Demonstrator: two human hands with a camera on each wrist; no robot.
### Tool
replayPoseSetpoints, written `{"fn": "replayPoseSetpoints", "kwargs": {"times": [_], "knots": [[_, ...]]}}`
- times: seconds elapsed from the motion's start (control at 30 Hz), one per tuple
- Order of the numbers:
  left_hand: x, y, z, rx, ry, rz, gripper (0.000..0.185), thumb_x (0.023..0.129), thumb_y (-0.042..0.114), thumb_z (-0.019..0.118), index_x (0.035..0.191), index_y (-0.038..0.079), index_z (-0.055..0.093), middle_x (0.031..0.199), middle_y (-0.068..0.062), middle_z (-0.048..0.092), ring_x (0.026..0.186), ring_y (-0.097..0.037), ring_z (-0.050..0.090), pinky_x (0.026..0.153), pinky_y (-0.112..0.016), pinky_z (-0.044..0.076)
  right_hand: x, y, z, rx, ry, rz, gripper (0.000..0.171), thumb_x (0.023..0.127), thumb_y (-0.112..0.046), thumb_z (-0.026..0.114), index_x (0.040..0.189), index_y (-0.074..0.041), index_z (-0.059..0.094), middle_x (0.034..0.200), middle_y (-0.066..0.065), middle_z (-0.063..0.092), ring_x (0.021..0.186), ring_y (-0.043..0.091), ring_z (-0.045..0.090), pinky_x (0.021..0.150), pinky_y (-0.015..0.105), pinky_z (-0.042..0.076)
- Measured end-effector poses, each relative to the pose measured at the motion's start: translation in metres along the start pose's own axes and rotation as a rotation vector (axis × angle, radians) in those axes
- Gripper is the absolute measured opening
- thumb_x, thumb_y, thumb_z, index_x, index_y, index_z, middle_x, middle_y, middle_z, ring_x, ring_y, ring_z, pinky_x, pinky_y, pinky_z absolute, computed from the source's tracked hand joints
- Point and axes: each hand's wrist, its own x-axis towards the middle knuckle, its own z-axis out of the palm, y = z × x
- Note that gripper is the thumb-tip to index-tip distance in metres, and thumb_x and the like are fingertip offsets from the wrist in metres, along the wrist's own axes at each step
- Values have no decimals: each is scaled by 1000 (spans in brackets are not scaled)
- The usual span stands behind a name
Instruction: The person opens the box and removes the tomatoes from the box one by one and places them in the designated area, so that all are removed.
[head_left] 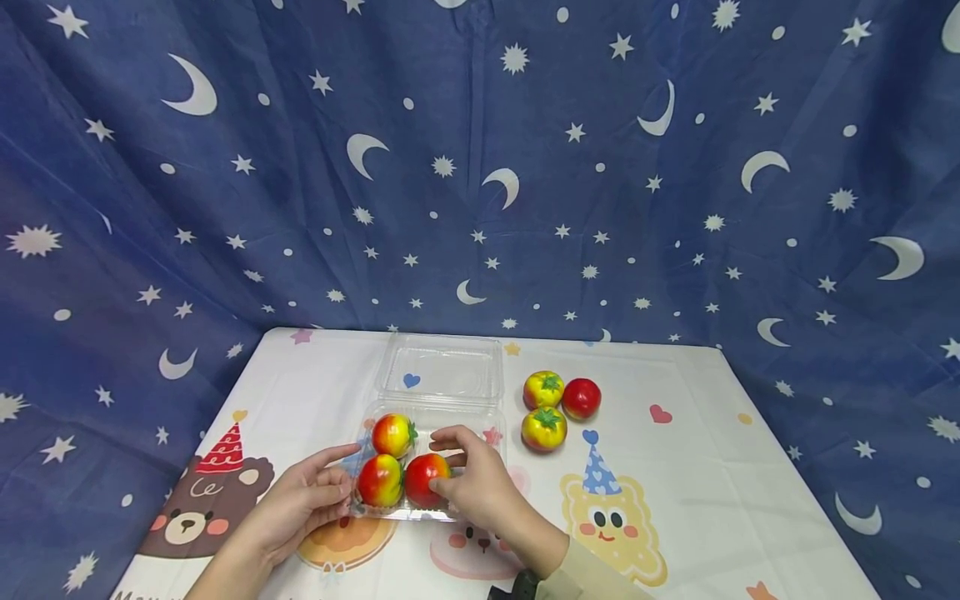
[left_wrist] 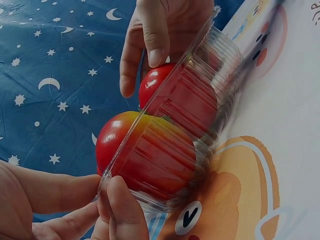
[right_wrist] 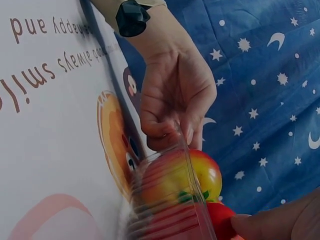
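An open clear plastic clamshell box (head_left: pixel 480 417) lies on the table with its lid (head_left: pixel 442 367) folded back. In its base sit two red-and-yellow toy tomatoes (head_left: pixel 380 481) at the left and a redder tomato (head_left: pixel 427 480) at the front middle. My left hand (head_left: pixel 303 498) pinches the box's left rim between thumb and fingers, as the left wrist view shows. The redder tomato is held by my right hand (head_left: pixel 480 483), its thumb on the top and curled fingers at the far side. Those fingertips are partly hidden in the right wrist view.
Right of the box, two yellow-and-red tomatoes (head_left: pixel 543 429) and one red tomato (head_left: pixel 581 398) are grouped together. A white cartoon-print cloth (head_left: pixel 697 500) covers the table. Behind it hangs a blue curtain (head_left: pixel 420 250) with moons and stars.
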Motion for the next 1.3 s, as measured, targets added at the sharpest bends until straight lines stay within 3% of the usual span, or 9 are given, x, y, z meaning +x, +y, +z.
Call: {"fn": "replayPoseSetpoints", "kwargs": {"times": [0.17,0.5,0.77,0.97,1.3], "knots": [[0,0,0,10,3,11,82,102,7,68,169,0,21,93,3,66,82,-15,67,84,-28,64,1,0,-1,19,-6,-2,54,87,3,81,136,-12,65,134,11,72,113,26,71,91,38,66],[-1,1,1,7,6,6,82,102,8,68,169,0,21,94,4,66,82,-14,67,85,-28,64,1,-2,-1,0,-10,2,51,88,1,81,135,-10,66,131,12,73,115,29,71,96,45,64],[-1,2,1,1,4,1,82,103,8,67,169,1,20,95,3,66,83,-15,67,85,-28,64,1,-1,-1,-14,-34,23,54,86,-2,85,135,-13,66,127,1,73,115,24,69,101,49,62],[-1,2,2,-1,10,-7,81,103,8,67,169,1,21,94,2,67,81,-15,67,85,-29,64,1,-1,-1,-19,-31,45,55,86,-3,86,136,-15,66,125,-3,72,115,22,68,100,48,63],[-2,1,1,5,9,-2,81,102,8,68,169,1,22,94,2,67,80,-15,68,85,-29,64,0,-3,-4,32,-16,41,54,88,-2,84,137,-13,65,125,0,73,114,23,69,96,43,65]]}}
